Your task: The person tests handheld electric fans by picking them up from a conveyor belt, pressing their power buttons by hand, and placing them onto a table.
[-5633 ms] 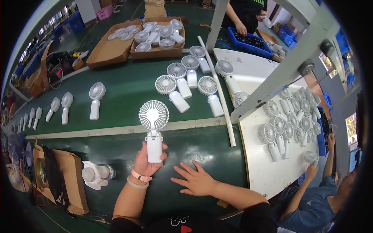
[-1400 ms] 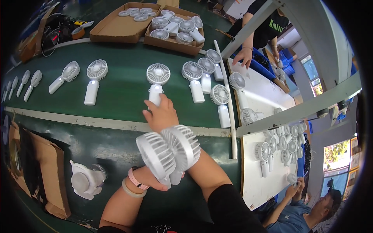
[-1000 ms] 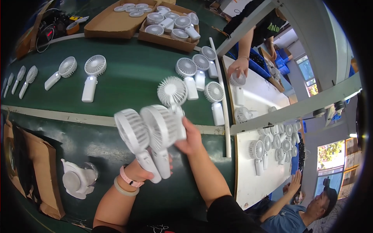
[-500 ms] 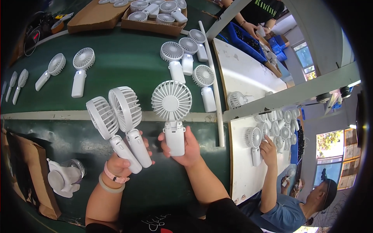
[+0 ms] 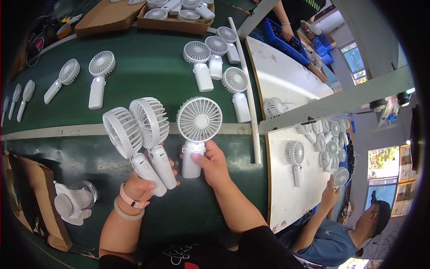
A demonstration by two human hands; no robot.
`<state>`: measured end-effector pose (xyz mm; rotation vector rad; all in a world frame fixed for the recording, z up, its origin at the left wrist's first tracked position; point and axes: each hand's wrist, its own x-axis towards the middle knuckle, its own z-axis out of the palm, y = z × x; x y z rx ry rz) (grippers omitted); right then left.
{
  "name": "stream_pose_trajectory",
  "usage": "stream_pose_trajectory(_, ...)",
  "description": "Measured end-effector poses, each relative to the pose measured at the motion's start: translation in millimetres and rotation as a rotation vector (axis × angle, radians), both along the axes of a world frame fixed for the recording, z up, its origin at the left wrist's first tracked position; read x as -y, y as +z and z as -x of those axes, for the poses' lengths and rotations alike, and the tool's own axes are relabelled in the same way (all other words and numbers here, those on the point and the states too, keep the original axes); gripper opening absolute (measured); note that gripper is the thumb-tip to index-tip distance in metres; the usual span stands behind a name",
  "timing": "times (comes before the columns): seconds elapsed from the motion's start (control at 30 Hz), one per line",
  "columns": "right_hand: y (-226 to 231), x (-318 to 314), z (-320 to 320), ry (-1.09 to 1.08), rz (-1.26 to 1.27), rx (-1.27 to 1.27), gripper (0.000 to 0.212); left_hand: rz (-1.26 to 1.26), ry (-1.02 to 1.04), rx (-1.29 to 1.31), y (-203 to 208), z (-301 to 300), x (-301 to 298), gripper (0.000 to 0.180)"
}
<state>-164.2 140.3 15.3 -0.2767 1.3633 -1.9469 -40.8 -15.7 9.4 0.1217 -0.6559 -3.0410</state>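
Two white handheld fans are gripped side by side by their handles in my left hand [image 5: 139,186]; the outer fan [image 5: 123,131] and the inner fan [image 5: 150,121] have their round cages tilted up and touching. My right hand [image 5: 215,165] holds another handheld fan [image 5: 199,120] upright by its handle, with the thumb resting on the handle front just below the cage. That fan's grille faces me. Beyond my hands, on the green bench [image 5: 148,62], lie more white fans: a lone fan [image 5: 102,63] at left and a small group of fans [image 5: 197,53] at right.
A cardboard box of fans [image 5: 174,24] stands at the back. Lower left are a white animal-shaped container [image 5: 71,206] and an open carton [image 5: 45,201]. A white rail [image 5: 245,80] edges the bench; past it, a co-worker [image 5: 331,233] handles fans at a white table [image 5: 286,201].
The fan in my right hand has turned so that its other face shows, and my thumb now lies across its handle. The co-worker at right has lifted a fan.
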Motion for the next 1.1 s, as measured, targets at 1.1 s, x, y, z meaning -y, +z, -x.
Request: stream_pose_trajectory(1.1,-5.1,8.4,-16.9,-0.021,0.099,0.075,0.045,0.427,-0.062,0.072,-11.5,1.4,-14.3,0.099)
